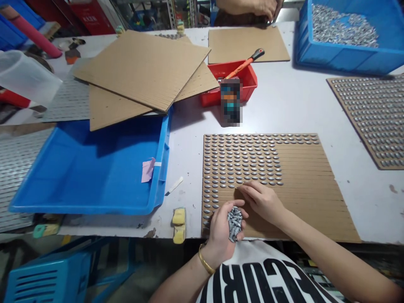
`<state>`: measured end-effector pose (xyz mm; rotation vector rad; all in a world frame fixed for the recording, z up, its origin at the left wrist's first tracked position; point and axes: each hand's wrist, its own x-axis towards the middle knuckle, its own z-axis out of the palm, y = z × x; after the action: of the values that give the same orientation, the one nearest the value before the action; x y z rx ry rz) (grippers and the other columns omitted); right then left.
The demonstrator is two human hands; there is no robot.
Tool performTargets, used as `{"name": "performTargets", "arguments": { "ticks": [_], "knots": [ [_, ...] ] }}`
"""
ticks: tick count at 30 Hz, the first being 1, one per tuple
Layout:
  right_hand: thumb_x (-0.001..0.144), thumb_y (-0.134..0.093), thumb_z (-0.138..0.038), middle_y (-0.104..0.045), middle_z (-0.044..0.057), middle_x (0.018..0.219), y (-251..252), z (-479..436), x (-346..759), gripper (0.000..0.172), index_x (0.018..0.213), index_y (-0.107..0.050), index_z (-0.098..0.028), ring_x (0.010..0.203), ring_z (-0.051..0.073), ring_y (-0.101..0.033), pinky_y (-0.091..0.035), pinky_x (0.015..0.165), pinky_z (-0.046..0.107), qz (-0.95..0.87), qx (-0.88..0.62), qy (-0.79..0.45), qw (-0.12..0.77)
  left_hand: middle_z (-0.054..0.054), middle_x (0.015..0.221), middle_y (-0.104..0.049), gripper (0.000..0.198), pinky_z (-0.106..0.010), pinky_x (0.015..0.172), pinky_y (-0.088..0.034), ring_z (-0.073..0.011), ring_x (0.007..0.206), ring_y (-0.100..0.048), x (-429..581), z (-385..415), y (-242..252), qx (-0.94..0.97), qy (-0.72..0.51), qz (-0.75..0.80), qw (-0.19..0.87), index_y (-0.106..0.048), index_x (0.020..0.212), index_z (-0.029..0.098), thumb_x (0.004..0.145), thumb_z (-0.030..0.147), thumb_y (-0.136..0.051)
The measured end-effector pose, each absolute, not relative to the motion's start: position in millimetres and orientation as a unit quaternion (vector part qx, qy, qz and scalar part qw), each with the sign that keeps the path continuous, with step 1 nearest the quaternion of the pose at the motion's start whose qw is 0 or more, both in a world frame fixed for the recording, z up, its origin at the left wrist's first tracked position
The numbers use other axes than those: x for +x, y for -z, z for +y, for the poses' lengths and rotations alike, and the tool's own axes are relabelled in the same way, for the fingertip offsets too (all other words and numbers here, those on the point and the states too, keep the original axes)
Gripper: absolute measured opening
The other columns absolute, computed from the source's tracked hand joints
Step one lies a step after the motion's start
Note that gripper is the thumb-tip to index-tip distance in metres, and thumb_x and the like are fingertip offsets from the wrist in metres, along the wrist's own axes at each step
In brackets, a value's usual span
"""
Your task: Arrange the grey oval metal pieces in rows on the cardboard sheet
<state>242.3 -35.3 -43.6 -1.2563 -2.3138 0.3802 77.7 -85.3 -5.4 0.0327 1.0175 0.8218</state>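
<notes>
My left hand is cupped palm up over the lower left of a cardboard sheet, holding a heap of small silver, spindle-shaped metal pieces. Just to its right, my right hand has thumb and fingers pinched together at the sheet's surface; whatever lies between the fingertips is hidden. Rows of the same silver pieces cover the sheet's upper left, with two rows reaching across its top edge and two columns running down its left side. Ruled lines mark the bare cardboard at the right.
A blue tray and stacked cardboard sheets are at left. Beyond my sheet stand a red bin with an orange-handled tool and a blue bin of silver pieces. Another filled sheet lies right. A co-worker's hand is across the table.
</notes>
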Motion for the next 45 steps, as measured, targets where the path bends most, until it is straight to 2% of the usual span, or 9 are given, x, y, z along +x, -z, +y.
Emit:
{"name": "performTargets", "arguments": {
  "ticks": [6, 16, 24, 28, 31, 36, 41, 45],
  "knots": [
    [0.086, -0.044, -0.006, -0.063, 0.009, 0.097, 42.0, -32.8, 239.9, 0.026, 0.101, -0.063, -0.014, 0.078, 0.014, -0.058, -0.043, 0.062, 0.022, -0.868, -0.456, -0.095, 0.171, -0.003, 0.074, -0.059, 0.027, -0.016, 0.034, -0.026, -0.0085, 0.051, -0.047, 77.1, -85.3, 3.4, 0.052, -0.373, 0.467, 0.8, -0.061, 0.101, 0.014, 0.081, 0.032, -0.054],
    [0.087, -0.044, -0.009, -0.055, 0.003, 0.076, 36.5, -30.7, 233.8, 0.02, 0.081, -0.062, -0.016, 0.063, 0.011, -0.046, -0.029, 0.055, 0.022, -0.848, -0.504, -0.103, 0.126, -0.004, 0.076, -0.058, 0.031, -0.015, 0.035, -0.026, -0.0081, 0.053, -0.047, 78.4, -87.6, 7.9, 0.056, -0.373, 0.447, 0.811, -0.061, 0.102, 0.014, 0.084, 0.039, -0.055],
    [0.083, -0.049, -0.012, -0.052, 0.002, 0.076, 40.5, -35.3, 226.6, 0.012, 0.074, -0.055, -0.018, 0.064, 0.011, -0.046, -0.026, 0.052, 0.024, -0.825, -0.548, -0.088, 0.107, -0.005, 0.075, -0.058, 0.038, -0.017, 0.033, -0.026, -0.0094, 0.051, -0.049, 80.4, -86.6, 5.0, 0.006, -0.376, 0.458, 0.805, -0.063, 0.098, 0.013, 0.083, 0.046, -0.05],
    [0.076, -0.052, -0.009, -0.051, 0.001, 0.074, 34.4, -33.3, 223.9, 0.011, 0.07, -0.051, -0.018, 0.058, 0.01, -0.043, -0.025, 0.05, 0.024, -0.819, -0.553, -0.116, 0.098, -0.005, 0.075, -0.059, 0.036, -0.017, 0.033, -0.026, -0.0098, 0.051, -0.05, 79.7, -85.7, 2.9, 0.0, -0.38, 0.459, 0.803, -0.063, 0.101, 0.013, 0.082, 0.04, -0.049],
    [0.078, -0.051, -0.011, -0.052, 0.001, 0.075, 34.8, -29.5, 223.5, 0.01, 0.071, -0.053, -0.018, 0.055, 0.01, -0.041, -0.024, 0.049, 0.024, -0.822, -0.549, -0.123, 0.088, -0.004, 0.075, -0.059, 0.035, -0.017, 0.034, -0.026, -0.0095, 0.051, -0.049, 79.1, -86.5, 2.5, 0.025, -0.383, 0.459, 0.801, -0.063, 0.102, 0.014, 0.082, 0.04, -0.051],
    [0.09, -0.044, -0.018, -0.056, 0.004, 0.077, 37.5, -28.3, 228.2, 0.021, 0.076, -0.06, -0.017, 0.062, 0.012, -0.05, -0.032, 0.052, 0.024, -0.822, -0.545, -0.117, 0.117, -0.003, 0.074, -0.058, 0.035, -0.016, 0.035, -0.026, -0.0084, 0.051, -0.048, 78.9, -89.4, 2.3, 0.056, -0.399, 0.449, 0.798, -0.062, 0.098, 0.015, 0.083, 0.045, -0.055],
    [0.093, -0.047, -0.022, -0.062, 0.006, 0.09, 14.6, -39.4, 233.3, 0.018, 0.1, -0.062, -0.019, 0.076, 0.014, -0.059, -0.046, 0.064, 0.024, -0.778, -0.528, -0.231, 0.251, -0.003, 0.073, -0.058, 0.043, -0.016, 0.034, -0.027, -0.0085, 0.051, -0.051, 78.4, -88.5, 3.3, 0.034, -0.403, 0.44, 0.802, -0.061, 0.1, 0.014, 0.083, 0.053, -0.053],
    [0.091, -0.05, -0.024, -0.062, 0.008, 0.102, -8.0, -44.9, 229.5, 0.022, 0.109, -0.063, -0.023, 0.091, 0.018, -0.059, -0.05, 0.076, 0.031, -0.801, -0.448, -0.319, 0.235, 0.001, 0.066, -0.055, 0.04, -0.017, 0.031, -0.028, -0.0103, 0.046, -0.053, 81.7, -86.3, 5.4, -0.017, -0.391, 0.473, 0.79, -0.057, 0.091, 0.017, 0.08, 0.056, -0.056]
  ]
}}
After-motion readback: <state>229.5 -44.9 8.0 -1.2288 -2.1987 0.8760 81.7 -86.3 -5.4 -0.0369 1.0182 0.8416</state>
